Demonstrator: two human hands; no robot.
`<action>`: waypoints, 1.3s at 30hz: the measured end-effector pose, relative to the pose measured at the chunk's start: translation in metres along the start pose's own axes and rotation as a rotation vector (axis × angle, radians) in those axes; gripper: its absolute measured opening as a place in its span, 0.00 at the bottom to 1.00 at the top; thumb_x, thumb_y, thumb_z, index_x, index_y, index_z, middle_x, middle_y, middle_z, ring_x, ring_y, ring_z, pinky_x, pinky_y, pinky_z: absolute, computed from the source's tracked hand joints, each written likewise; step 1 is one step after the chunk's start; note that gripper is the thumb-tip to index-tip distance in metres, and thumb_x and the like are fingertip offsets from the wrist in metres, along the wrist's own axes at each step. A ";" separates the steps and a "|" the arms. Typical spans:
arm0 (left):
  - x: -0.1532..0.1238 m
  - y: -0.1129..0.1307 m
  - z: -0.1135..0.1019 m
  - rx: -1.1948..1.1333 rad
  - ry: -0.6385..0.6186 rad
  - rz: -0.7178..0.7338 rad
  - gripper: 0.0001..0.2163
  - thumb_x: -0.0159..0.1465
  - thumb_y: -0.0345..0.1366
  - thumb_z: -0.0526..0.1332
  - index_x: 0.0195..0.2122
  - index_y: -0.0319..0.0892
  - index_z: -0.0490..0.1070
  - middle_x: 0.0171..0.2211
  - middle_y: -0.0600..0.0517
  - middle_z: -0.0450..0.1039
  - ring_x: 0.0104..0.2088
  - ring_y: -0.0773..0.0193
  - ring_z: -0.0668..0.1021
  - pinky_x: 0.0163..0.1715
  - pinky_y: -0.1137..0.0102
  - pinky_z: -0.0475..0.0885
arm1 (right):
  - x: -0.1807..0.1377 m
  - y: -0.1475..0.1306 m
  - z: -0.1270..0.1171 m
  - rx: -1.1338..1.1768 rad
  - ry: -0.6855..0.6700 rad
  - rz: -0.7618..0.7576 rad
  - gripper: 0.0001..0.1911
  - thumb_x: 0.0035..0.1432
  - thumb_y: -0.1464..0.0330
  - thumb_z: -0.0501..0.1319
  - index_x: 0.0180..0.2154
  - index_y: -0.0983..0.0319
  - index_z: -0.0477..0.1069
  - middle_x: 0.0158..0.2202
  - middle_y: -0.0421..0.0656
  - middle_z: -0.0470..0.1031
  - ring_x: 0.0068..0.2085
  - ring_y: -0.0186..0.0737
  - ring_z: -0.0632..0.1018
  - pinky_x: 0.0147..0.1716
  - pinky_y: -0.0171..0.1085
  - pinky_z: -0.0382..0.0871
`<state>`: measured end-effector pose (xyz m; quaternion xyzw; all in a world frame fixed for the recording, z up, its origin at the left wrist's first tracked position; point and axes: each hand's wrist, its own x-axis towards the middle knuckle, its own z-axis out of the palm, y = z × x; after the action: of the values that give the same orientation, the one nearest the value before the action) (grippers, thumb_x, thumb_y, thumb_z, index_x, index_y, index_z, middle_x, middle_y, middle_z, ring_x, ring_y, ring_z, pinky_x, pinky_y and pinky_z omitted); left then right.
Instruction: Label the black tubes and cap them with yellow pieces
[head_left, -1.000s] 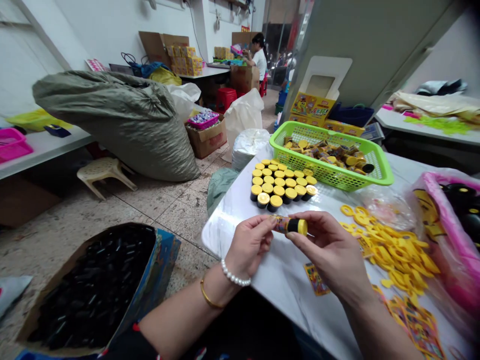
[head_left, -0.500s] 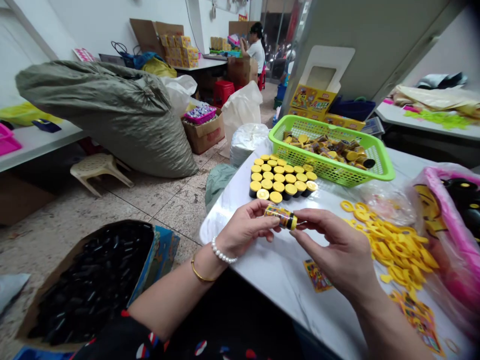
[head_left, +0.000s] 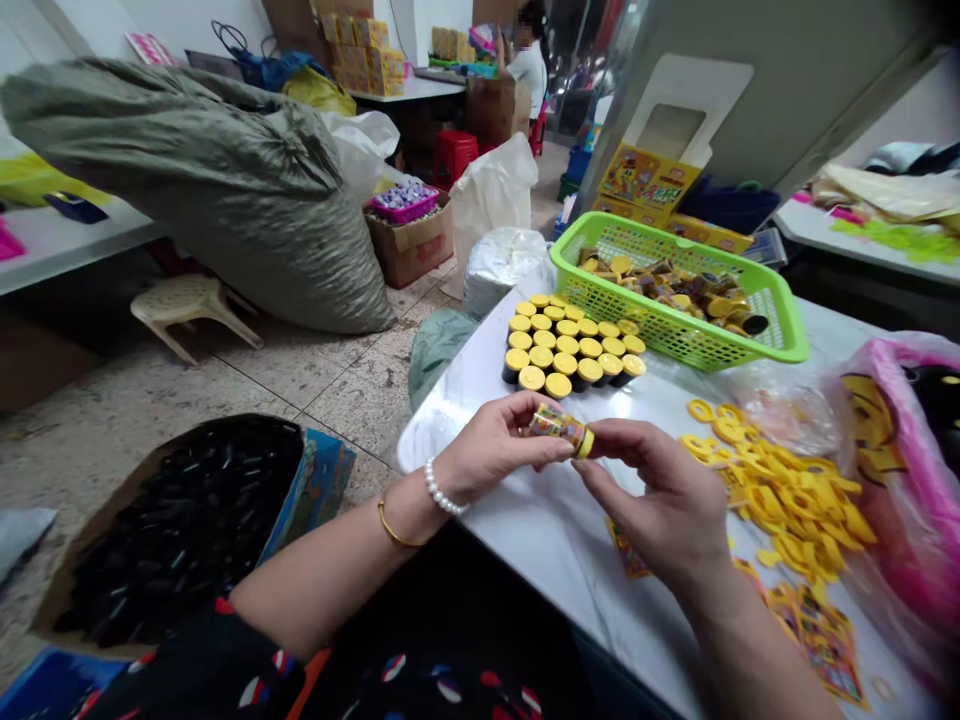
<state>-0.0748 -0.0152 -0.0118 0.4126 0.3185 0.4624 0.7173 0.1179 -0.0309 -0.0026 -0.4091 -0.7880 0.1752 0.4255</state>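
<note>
2 hands: both raised over the desk (head_left: 517,520), the small wrapped tube (head_left: 556,424) between them.
Left hand (head_left: 491,445): closed around the tube's body, thumb along the side toward the wearer, other fingers behind; this hand has the fuller hold.
Right hand (head_left: 660,490): thumb and index finger in a narrow pinch at the tube's yellow end; whether the thumb presses or merely sits beside it, I cannot tell.
Tube's place: held above the desk, inward from its near left corner, right of the left palm and left of the right fingertips.
Tube's long axis: across from hand to hand, tilted, the yellow end lower and toward the right hand.
Capped tubes (head_left: 566,347): 1 upright cluster beyond the hands, beside the desk's left edge.
Green basket (head_left: 757,347): behind the cluster, toward the desk's far edge.
Yellow rings (head_left: 799,500): loose pile beyond the right hand, toward the desk's right side.
Printed labels (head_left: 829,640): nearer the wearer than the rings, beside the right forearm.
</note>
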 end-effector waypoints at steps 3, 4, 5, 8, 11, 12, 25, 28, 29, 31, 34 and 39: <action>0.000 -0.002 -0.004 0.025 0.007 -0.031 0.16 0.53 0.37 0.73 0.41 0.37 0.75 0.32 0.51 0.76 0.26 0.72 0.72 0.28 0.74 0.64 | 0.003 -0.004 0.004 -0.111 0.060 -0.199 0.14 0.55 0.76 0.66 0.44 0.60 0.73 0.42 0.47 0.78 0.43 0.41 0.80 0.43 0.40 0.76; 0.000 -0.002 -0.005 0.028 0.016 -0.020 0.16 0.53 0.37 0.73 0.41 0.37 0.75 0.32 0.50 0.76 0.28 0.71 0.73 0.29 0.74 0.65 | 0.004 -0.005 0.007 -0.112 0.081 -0.196 0.13 0.55 0.76 0.66 0.43 0.60 0.73 0.41 0.46 0.78 0.41 0.40 0.80 0.41 0.39 0.76; 0.000 -0.002 -0.005 0.033 0.030 -0.004 0.16 0.53 0.37 0.73 0.40 0.37 0.75 0.33 0.50 0.76 0.29 0.71 0.73 0.30 0.74 0.65 | 0.005 -0.006 0.010 -0.089 0.098 -0.149 0.12 0.55 0.75 0.66 0.42 0.61 0.73 0.38 0.45 0.78 0.38 0.39 0.80 0.39 0.38 0.76; 0.002 -0.004 -0.005 0.054 0.089 0.025 0.15 0.53 0.38 0.73 0.37 0.36 0.75 0.31 0.52 0.74 0.27 0.72 0.72 0.30 0.74 0.65 | 0.005 -0.005 0.020 0.060 0.070 0.103 0.05 0.58 0.70 0.65 0.39 0.60 0.73 0.31 0.41 0.78 0.29 0.35 0.79 0.32 0.35 0.76; 0.005 -0.004 -0.002 0.067 0.131 -0.002 0.16 0.52 0.39 0.74 0.36 0.37 0.74 0.29 0.54 0.73 0.25 0.73 0.71 0.27 0.75 0.64 | 0.004 -0.002 0.023 0.139 0.011 0.180 0.04 0.62 0.68 0.62 0.39 0.61 0.72 0.28 0.40 0.76 0.27 0.34 0.77 0.29 0.33 0.74; 0.007 -0.004 -0.002 0.071 0.131 -0.020 0.17 0.51 0.38 0.74 0.37 0.37 0.73 0.29 0.54 0.74 0.25 0.73 0.72 0.27 0.75 0.64 | 0.004 0.000 0.022 0.121 0.017 0.135 0.04 0.62 0.68 0.61 0.39 0.61 0.72 0.29 0.41 0.75 0.28 0.35 0.77 0.30 0.34 0.73; 0.013 -0.006 0.006 0.248 0.141 -0.038 0.26 0.53 0.52 0.70 0.43 0.36 0.71 0.23 0.55 0.72 0.17 0.71 0.73 0.15 0.77 0.64 | 0.005 0.018 0.023 0.081 0.080 0.133 0.11 0.64 0.62 0.57 0.33 0.62 0.72 0.28 0.44 0.75 0.28 0.39 0.75 0.31 0.38 0.71; 0.014 -0.010 0.007 0.266 0.178 -0.007 0.26 0.54 0.57 0.67 0.41 0.38 0.68 0.25 0.56 0.72 0.13 0.72 0.71 0.11 0.77 0.60 | 0.006 0.018 0.018 0.161 0.056 0.112 0.14 0.58 0.64 0.63 0.45 0.64 0.71 0.38 0.47 0.77 0.30 0.38 0.77 0.31 0.37 0.73; 0.014 -0.011 0.007 0.275 0.183 0.002 0.25 0.55 0.58 0.66 0.39 0.39 0.67 0.24 0.56 0.71 0.13 0.71 0.71 0.11 0.78 0.60 | 0.006 0.017 0.017 0.186 0.038 0.098 0.18 0.55 0.66 0.64 0.47 0.64 0.71 0.39 0.47 0.77 0.30 0.38 0.77 0.31 0.37 0.74; 0.012 -0.012 0.007 0.295 0.173 0.005 0.24 0.56 0.57 0.65 0.37 0.39 0.67 0.21 0.57 0.70 0.13 0.70 0.72 0.11 0.77 0.62 | 0.005 0.016 0.016 0.209 0.006 0.074 0.17 0.53 0.69 0.63 0.46 0.63 0.72 0.36 0.45 0.78 0.30 0.38 0.77 0.32 0.37 0.75; 0.008 -0.012 0.007 0.316 0.138 -0.006 0.23 0.54 0.53 0.69 0.38 0.38 0.68 0.17 0.58 0.69 0.14 0.68 0.73 0.13 0.77 0.64 | 0.004 0.016 0.014 0.206 -0.007 0.056 0.10 0.55 0.70 0.62 0.41 0.62 0.75 0.29 0.41 0.78 0.27 0.36 0.78 0.30 0.35 0.75; 0.006 -0.008 0.006 0.293 0.115 0.022 0.22 0.51 0.46 0.73 0.39 0.37 0.71 0.25 0.52 0.75 0.19 0.69 0.75 0.20 0.74 0.71 | 0.006 0.020 0.009 0.184 -0.009 -0.027 0.13 0.58 0.68 0.61 0.45 0.60 0.76 0.35 0.44 0.81 0.32 0.39 0.81 0.34 0.37 0.78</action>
<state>-0.0645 -0.0133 -0.0166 0.4892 0.4183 0.4419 0.6249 0.1188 -0.0137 -0.0172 -0.3570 -0.7757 0.2431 0.4603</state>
